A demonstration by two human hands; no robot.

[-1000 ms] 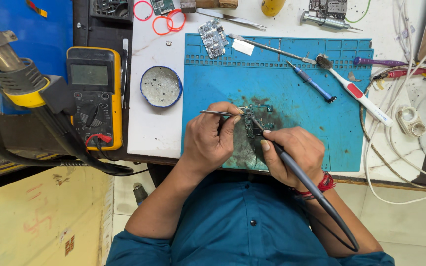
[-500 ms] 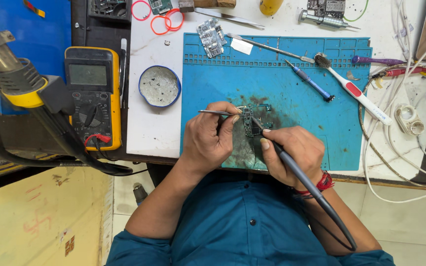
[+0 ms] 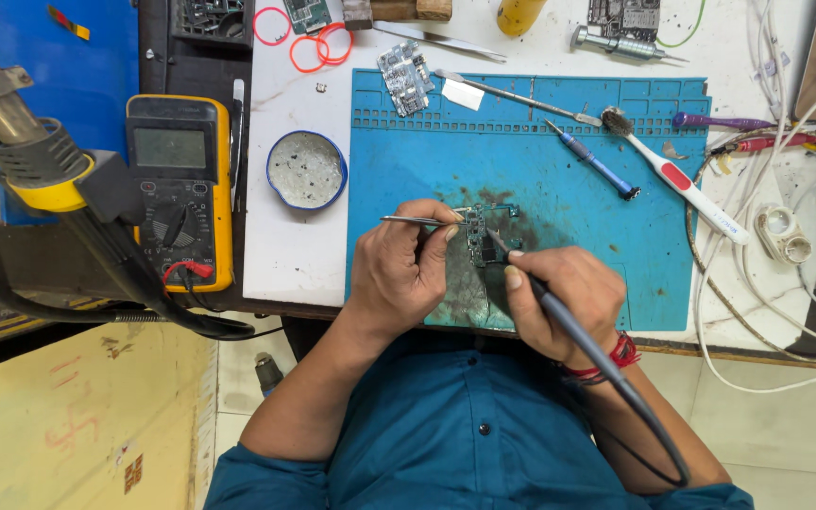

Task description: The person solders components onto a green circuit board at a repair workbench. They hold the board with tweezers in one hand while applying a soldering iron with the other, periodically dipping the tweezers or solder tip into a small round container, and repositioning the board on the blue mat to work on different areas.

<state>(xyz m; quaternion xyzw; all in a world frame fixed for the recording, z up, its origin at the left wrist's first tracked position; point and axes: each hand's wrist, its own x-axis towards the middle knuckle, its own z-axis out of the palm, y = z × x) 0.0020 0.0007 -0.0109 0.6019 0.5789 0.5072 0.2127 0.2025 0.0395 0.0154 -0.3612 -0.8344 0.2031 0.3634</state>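
On the blue silicone work mat [image 3: 578, 151], near its front edge, left hand [image 3: 399, 274] pinching slim steel tweezers [image 3: 417, 221], right hand [image 3: 569, 293] gripping a grey soldering iron [image 3: 559, 312], both at the small green circuit board [image 3: 485, 236]—likely to lift pads if heat lingers.

Left hand [image 3: 406, 274] pinches tweezers [image 3: 415, 221], right hand [image 3: 569, 297] holds soldering iron [image 3: 559, 312] over circuit board [image 3: 485, 238].
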